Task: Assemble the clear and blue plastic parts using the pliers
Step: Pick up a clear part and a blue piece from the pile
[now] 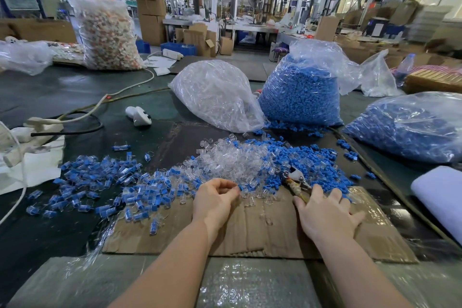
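My left hand [217, 197] pinches a small blue part [240, 187] at the near edge of a loose heap of clear parts [232, 162] mixed with blue parts [312, 157]. My right hand [327, 212] lies flat on the cardboard sheet [270, 230], its thumb and index side touching the handle of the pliers [296, 181]. The pliers rest on the heap with their jaws pointing away from me. A spread of joined clear-and-blue pieces [105, 182] lies to the left.
Behind the heap stand a bag of clear parts [220, 95] and two bags of blue parts [302, 92] [410, 127]. White cables and a power strip [37, 127] lie at the left. A white foam sheet [440, 195] sits at the right.
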Action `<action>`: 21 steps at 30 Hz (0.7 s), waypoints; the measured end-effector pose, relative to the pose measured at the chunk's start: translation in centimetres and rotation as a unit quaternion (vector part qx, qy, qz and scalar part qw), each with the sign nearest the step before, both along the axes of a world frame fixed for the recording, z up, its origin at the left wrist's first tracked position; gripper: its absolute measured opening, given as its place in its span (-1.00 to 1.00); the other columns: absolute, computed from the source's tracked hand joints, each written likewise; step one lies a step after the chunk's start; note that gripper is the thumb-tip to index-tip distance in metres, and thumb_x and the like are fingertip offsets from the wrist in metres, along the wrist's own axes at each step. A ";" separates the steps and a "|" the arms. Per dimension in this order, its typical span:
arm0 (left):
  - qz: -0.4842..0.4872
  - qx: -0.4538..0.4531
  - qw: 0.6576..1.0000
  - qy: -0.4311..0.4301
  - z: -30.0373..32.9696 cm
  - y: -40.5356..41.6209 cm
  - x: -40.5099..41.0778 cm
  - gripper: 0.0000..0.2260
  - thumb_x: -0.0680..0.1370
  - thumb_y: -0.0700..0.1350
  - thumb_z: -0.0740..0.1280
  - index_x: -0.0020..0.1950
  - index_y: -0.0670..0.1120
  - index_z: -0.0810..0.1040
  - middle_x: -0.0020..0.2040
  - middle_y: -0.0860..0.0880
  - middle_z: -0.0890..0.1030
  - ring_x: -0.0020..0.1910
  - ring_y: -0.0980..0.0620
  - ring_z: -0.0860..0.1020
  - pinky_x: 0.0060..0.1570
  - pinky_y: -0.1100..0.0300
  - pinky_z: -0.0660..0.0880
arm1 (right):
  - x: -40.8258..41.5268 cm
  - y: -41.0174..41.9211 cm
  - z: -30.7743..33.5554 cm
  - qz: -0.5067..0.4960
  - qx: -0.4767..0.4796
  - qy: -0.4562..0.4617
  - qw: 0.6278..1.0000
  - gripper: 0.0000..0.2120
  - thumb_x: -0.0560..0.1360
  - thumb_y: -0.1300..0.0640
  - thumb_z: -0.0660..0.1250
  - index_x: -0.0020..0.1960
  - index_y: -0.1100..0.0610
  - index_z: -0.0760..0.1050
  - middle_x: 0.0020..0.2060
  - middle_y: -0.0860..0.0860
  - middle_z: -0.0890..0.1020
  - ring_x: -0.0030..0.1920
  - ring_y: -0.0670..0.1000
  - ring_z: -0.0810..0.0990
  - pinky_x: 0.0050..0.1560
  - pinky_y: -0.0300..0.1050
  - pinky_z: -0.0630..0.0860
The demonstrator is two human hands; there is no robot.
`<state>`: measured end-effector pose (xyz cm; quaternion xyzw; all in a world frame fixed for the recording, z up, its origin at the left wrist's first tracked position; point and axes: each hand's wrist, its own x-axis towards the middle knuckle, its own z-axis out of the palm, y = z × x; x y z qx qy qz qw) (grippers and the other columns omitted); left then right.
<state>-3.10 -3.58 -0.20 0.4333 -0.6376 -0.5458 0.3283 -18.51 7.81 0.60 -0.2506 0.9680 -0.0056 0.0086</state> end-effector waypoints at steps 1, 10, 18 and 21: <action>0.000 0.007 1.000 0.004 0.1 0.0 0.0 -0.95 0.48 -0.17 0.40 -0.11 -0.03 0.58 -0.16 -0.01 0.64 -0.15 0.05 0.59 -0.10 0.20 0.53 | 0.1 0.0 0.0 0.012 -0.009 0.018 1.000 -0.48 0.53 -0.29 -0.01 0.37 -0.02 0.21 0.35 0.14 0.29 0.33 0.17 0.29 0.30 0.23 0.21; 0.002 0.085 0.995 0.060 0.3 -0.1 0.1 -0.94 0.48 -0.23 0.39 -0.07 -0.13 0.59 -0.16 -0.08 0.65 -0.28 0.08 0.60 -0.32 0.29 0.50 | 0.6 0.1 2.3 0.082 -0.065 0.041 0.994 -0.69 0.61 -0.11 -0.02 0.05 0.13 0.27 0.00 0.12 0.51 0.00 0.14 0.50 -0.03 -0.04 0.43; 0.026 0.150 0.982 0.107 0.5 -0.8 0.2 -0.95 0.47 -0.24 0.40 -0.09 -0.13 0.61 -0.29 -0.05 0.65 -0.43 0.15 0.58 -0.45 0.33 0.47 | 4.7 -0.7 5.5 0.183 -0.224 -0.366 0.885 -0.69 0.60 -0.06 0.08 -0.10 0.16 0.39 -0.36 -0.02 0.46 -0.50 -0.14 0.32 -0.51 -0.32 0.25; 0.031 0.168 0.979 0.108 0.4 -1.0 0.2 -0.96 0.48 -0.24 0.39 -0.10 -0.12 0.61 -0.33 -0.05 0.62 -0.45 0.09 0.51 -0.46 0.26 0.45 | 5.8 -0.7 5.7 0.214 -0.178 -0.404 0.871 -0.70 0.60 -0.06 0.13 -0.19 0.11 0.39 -0.49 -0.09 0.35 -0.59 -0.16 0.27 -0.56 -0.36 0.21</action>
